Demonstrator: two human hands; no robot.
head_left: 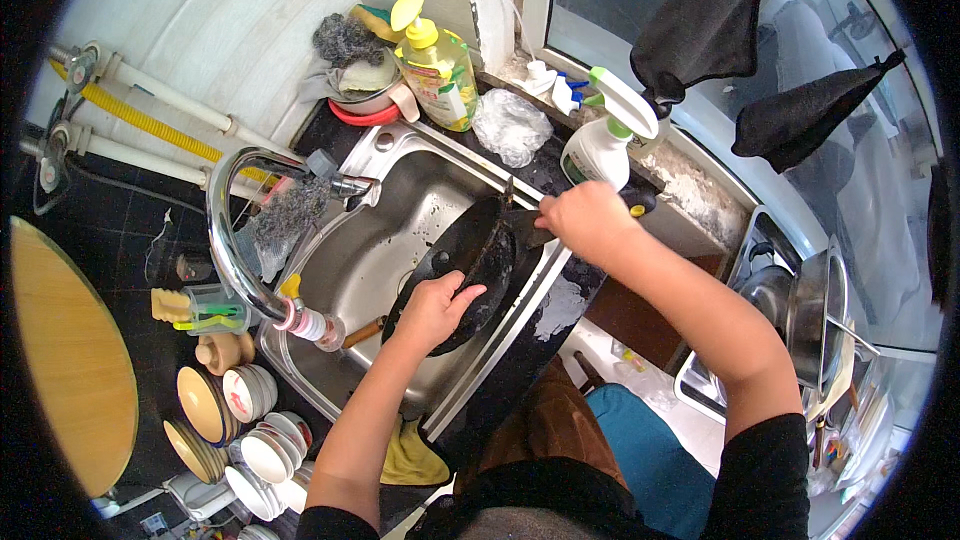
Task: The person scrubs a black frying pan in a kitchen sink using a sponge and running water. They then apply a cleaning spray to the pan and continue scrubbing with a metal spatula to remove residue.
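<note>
Your right hand grips the handle of the round black frying pan over the stainless steel sink; your left hand presses flat inside the pan, fingers open.

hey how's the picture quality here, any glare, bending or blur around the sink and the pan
Head view: strong fisheye bending, so the sink rim and window frame curve, with a black ring at the corners. Daylight from the window puts glare on the curved faucet and the steel basin. The dark pan, left hand and right hand look fairly sharp; detail softens near the rim.
</note>
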